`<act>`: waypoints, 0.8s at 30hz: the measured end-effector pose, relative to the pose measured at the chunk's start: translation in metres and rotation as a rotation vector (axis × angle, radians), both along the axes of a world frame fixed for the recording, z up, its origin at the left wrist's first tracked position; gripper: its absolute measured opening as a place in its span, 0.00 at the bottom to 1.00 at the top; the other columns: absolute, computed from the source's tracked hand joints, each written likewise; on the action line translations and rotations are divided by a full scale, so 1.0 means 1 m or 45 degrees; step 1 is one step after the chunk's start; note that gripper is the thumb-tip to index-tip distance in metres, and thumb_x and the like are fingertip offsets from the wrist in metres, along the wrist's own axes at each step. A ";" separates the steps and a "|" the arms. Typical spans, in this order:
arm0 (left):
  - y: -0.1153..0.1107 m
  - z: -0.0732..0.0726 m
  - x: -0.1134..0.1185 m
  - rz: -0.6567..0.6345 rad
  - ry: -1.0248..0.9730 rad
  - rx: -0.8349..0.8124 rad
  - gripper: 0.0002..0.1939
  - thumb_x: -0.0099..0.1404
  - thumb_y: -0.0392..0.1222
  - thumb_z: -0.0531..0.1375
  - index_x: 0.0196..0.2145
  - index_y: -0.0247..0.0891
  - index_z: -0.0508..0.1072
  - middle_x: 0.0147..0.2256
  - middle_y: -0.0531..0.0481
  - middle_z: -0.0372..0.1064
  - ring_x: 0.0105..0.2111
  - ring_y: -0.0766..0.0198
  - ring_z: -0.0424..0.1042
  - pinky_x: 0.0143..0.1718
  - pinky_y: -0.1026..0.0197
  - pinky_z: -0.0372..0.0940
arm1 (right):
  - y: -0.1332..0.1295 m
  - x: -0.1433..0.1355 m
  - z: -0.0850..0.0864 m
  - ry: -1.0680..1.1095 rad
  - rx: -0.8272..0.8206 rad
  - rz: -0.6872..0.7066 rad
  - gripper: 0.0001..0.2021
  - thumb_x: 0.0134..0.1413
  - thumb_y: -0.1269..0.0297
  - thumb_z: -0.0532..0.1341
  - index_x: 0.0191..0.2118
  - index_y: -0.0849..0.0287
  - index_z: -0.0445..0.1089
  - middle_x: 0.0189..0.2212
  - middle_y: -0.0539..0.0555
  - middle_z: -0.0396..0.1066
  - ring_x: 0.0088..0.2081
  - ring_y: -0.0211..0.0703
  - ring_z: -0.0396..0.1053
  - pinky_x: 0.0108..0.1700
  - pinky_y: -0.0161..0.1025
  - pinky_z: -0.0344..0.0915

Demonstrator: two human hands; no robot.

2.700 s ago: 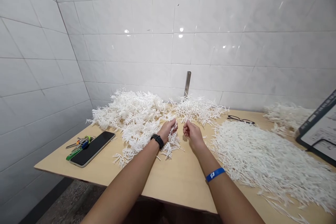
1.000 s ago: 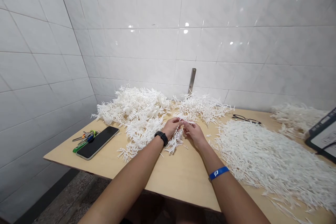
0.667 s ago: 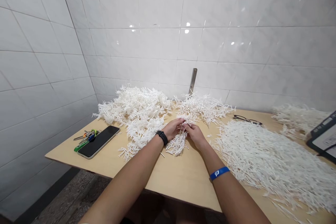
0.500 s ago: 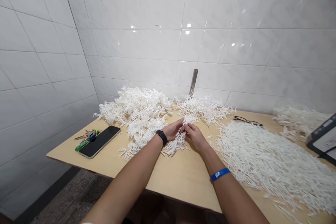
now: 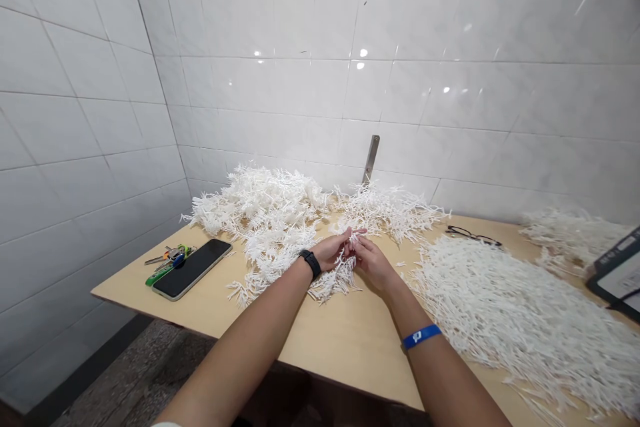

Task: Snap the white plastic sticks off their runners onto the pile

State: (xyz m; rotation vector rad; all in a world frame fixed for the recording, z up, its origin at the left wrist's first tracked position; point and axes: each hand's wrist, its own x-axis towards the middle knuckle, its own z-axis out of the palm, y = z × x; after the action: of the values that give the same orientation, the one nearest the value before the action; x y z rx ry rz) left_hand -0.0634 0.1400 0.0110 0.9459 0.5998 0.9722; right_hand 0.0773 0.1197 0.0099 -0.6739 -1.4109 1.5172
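My left hand (image 5: 334, 251) and my right hand (image 5: 371, 260) meet over the middle of the table, fingers closed around a small bunch of thin white branched plastic pieces (image 5: 353, 240). More of these pieces (image 5: 333, 283) lie just below my hands. A large tangled heap of the white pieces (image 5: 270, 197) is behind and to the left, and a smaller heap (image 5: 390, 207) lies behind my hands. To the right, a wide pile of separate, short white pieces (image 5: 505, 307) covers the table. The fingertips are partly hidden by each other.
On the left of the wooden table (image 5: 345, 353) lie a phone (image 5: 193, 269) and a bunch of keys (image 5: 173, 257). Eyeglasses (image 5: 473, 235) rest behind the right pile. A metal strip (image 5: 371, 159) leans against the tiled wall. A dark-edged box (image 5: 620, 273) stands far right.
My hands have drawn closer together around the bunch, and less of it shows above the fingers. The whole view has shifted slightly.
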 end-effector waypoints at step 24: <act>0.012 -0.021 0.013 0.586 0.234 0.130 0.21 0.56 0.54 0.61 0.18 0.36 0.63 0.13 0.56 0.56 0.16 0.70 0.56 0.22 0.63 0.52 | 0.010 -0.005 -0.008 -0.410 0.307 -0.188 0.16 0.52 0.52 0.57 0.23 0.59 0.64 0.22 0.48 0.61 0.26 0.37 0.56 0.30 0.36 0.54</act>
State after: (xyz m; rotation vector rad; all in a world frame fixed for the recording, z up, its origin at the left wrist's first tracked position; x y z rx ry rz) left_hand -0.0508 0.1516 -0.0100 1.0159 0.9570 1.3429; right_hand 0.0721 0.1296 0.0024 -0.8776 -1.7112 1.1344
